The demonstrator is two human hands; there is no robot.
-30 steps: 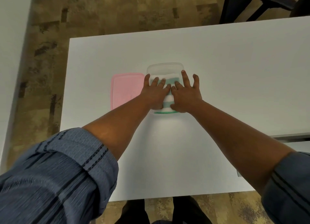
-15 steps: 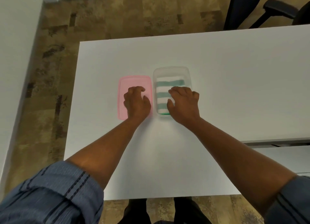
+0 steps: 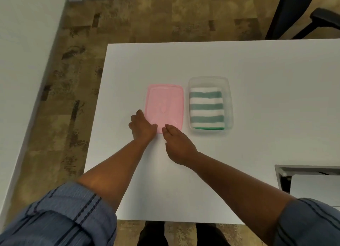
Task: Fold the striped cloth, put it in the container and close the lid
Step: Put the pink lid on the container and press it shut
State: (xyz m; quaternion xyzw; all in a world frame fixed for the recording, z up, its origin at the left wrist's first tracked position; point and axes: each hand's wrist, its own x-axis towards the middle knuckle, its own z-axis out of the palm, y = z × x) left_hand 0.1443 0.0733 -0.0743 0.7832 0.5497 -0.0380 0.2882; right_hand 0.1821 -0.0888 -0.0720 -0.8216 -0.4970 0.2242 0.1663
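Observation:
The green-and-white striped cloth [image 3: 206, 108] lies folded inside the clear plastic container [image 3: 229, 100], which stands open on the white table [image 3: 266, 70]. The pink lid [image 3: 165, 104] lies flat on the table just left of the container. My left hand [image 3: 142, 126] is at the lid's near left corner, fingers curled along its left edge and thumb on its near edge. My right hand [image 3: 177, 144] reaches in from the right, fingers together, with its fingertips touching the lid's near edge. Neither hand touches the container.
A dark office chair [image 3: 312, 17] stands beyond the table's far right edge. The table's left edge drops to brown patterned floor [image 3: 77, 91] beside a white wall. A grey cut-out with a white sheet [image 3: 311, 183] sits at the near right.
Both hands have left the cloth in the container. They moved left and toward me to the pink lid's near edge. The view has shifted, so the lid and container appear further right.

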